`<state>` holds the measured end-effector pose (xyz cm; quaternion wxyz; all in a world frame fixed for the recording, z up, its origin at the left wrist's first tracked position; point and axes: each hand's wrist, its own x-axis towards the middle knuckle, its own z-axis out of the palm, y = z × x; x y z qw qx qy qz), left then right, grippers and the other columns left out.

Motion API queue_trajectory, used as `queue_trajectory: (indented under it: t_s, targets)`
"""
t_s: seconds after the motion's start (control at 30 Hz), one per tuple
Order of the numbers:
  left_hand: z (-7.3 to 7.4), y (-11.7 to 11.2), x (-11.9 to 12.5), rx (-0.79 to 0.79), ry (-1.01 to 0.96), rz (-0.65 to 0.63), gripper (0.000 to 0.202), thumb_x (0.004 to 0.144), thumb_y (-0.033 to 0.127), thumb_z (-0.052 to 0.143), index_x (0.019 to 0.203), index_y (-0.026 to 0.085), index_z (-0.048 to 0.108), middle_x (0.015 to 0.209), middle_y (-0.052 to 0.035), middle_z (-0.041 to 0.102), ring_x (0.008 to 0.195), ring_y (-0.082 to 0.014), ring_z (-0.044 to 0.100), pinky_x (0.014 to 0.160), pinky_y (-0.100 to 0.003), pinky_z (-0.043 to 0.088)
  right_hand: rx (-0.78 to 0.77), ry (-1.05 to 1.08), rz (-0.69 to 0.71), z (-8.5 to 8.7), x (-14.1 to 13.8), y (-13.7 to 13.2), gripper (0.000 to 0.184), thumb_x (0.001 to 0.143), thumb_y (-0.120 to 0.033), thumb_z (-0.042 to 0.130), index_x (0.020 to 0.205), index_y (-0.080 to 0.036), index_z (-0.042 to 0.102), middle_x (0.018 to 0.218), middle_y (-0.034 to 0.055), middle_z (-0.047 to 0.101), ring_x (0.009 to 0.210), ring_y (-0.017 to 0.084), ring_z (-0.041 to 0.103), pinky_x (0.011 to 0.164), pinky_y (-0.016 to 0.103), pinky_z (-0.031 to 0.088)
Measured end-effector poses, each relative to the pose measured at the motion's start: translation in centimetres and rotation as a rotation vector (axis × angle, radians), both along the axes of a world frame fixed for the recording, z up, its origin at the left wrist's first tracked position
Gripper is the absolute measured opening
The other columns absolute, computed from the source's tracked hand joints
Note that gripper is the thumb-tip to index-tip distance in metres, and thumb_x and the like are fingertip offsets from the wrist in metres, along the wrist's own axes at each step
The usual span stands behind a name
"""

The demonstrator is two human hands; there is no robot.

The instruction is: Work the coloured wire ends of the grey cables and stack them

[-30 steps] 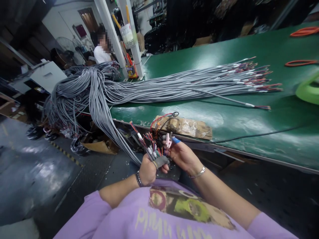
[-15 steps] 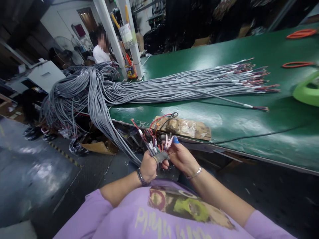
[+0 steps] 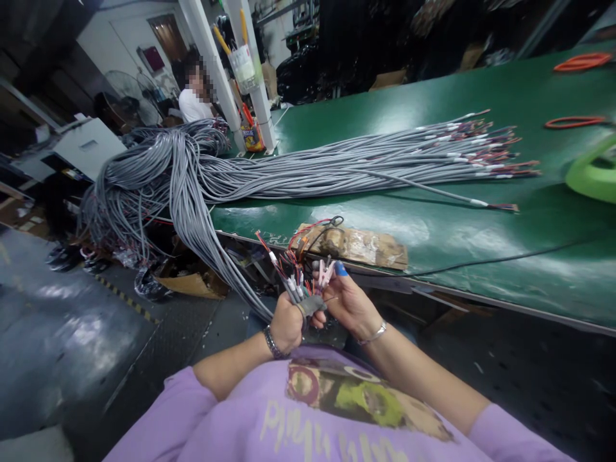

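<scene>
My left hand (image 3: 287, 326) is wrapped round the ends of several grey cables (image 3: 240, 282), with a grey cover on its thumb. Thin coloured wires (image 3: 294, 263) fan out above that fist, and one cable end with a white sleeve (image 3: 273, 257) sticks up to the left. Close beside it, my right hand (image 3: 350, 305) has its fingers closed on a pale pink clip (image 3: 326, 273) among the wire ends. A blue cover (image 3: 341, 269) sits on one fingertip of this hand. Its other fingertips are partly hidden.
A long bundle of grey cables (image 3: 308, 173) lies across the green table (image 3: 481, 256) and hangs off its left end. At the near edge is a worn wooden block (image 3: 366, 247) with red and black leads. A light-green object (image 3: 594, 170) stands right. Another person (image 3: 195, 96) is behind the posts.
Both hands stay nearly in place. The wire ends and the pink clip shift only slightly; the cables on the table look the same.
</scene>
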<state>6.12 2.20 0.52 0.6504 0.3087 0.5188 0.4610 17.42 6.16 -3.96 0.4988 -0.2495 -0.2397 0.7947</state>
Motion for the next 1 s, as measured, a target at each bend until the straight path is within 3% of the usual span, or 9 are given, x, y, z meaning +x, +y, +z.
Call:
queue_trajectory:
  t_s: [0.13,0.3,0.53,0.7,0.87,1.0]
  targets:
    - [-0.1,-0.4,-0.3,0.006,0.001,-0.011,0.048,0.046,0.053,0.083,0.057,0.014,0.059,0.044,-0.001,0.058,0.037,-0.0092,0.049,0.039,-0.021,0.039,-0.119,0.056,-0.034,-0.2,0.4,-0.1,0.043,0.07,-0.064,0.07,0.081,-0.023,0.065,0.074,-0.0007,0.066,0.06,0.013,0.057,0.056,0.026,0.047]
    - [-1.0,-0.9,-0.8,0.034,0.034,-0.019,0.047,0.05,0.055,0.083,0.059,0.013,0.063,0.045,-0.0022,0.06,0.037,-0.0102,0.05,0.04,-0.023,0.042,0.018,-0.028,0.066,0.1,1.0,-1.9,0.044,0.065,-0.06,0.076,0.078,-0.019,0.065,0.066,-0.0002,0.062,0.055,0.013,0.055,0.056,0.028,0.046]
    - [-2.1,-1.1,-1.2,0.086,0.112,-0.118,0.048,0.057,0.059,0.078,0.059,0.014,0.062,0.049,-0.0036,0.061,0.041,-0.0112,0.053,0.045,-0.025,0.046,0.077,-0.157,0.177,2.3,1.5,-2.8,0.035,0.067,-0.046,0.079,0.066,-0.02,0.056,0.051,-0.001,0.06,0.045,0.017,0.056,0.05,0.031,0.045]
    - [-1.4,-1.1,-1.3,0.058,0.151,-0.255,0.047,0.053,0.055,0.082,0.065,0.014,0.063,0.045,-0.0007,0.059,0.039,-0.0118,0.053,0.044,-0.025,0.047,0.099,-0.375,0.153,2.5,2.0,-2.3,0.039,0.059,-0.049,0.083,0.065,-0.016,0.063,0.054,-0.0011,0.063,0.047,0.012,0.052,0.051,0.026,0.04]
    - [-1.8,-1.3,-1.5,0.096,0.134,-0.168,0.049,0.058,0.062,0.076,0.06,0.014,0.063,0.047,-0.0031,0.061,0.04,-0.012,0.054,0.046,-0.026,0.049,0.071,-0.452,0.005,1.1,2.0,-2.0,0.037,0.062,-0.047,0.082,0.062,-0.017,0.061,0.053,-0.0031,0.057,0.049,0.009,0.044,0.05,0.024,0.036]
    - [-2.4,-1.3,-1.4,0.128,0.109,-0.105,0.051,0.059,0.063,0.076,0.056,0.014,0.063,0.048,-0.0043,0.063,0.04,-0.0116,0.054,0.045,-0.025,0.049,-0.073,-0.299,-0.119,0.6,1.8,-1.5,0.036,0.063,-0.047,0.081,0.062,-0.018,0.06,0.055,-0.0033,0.055,0.049,0.008,0.041,0.048,0.022,0.036]
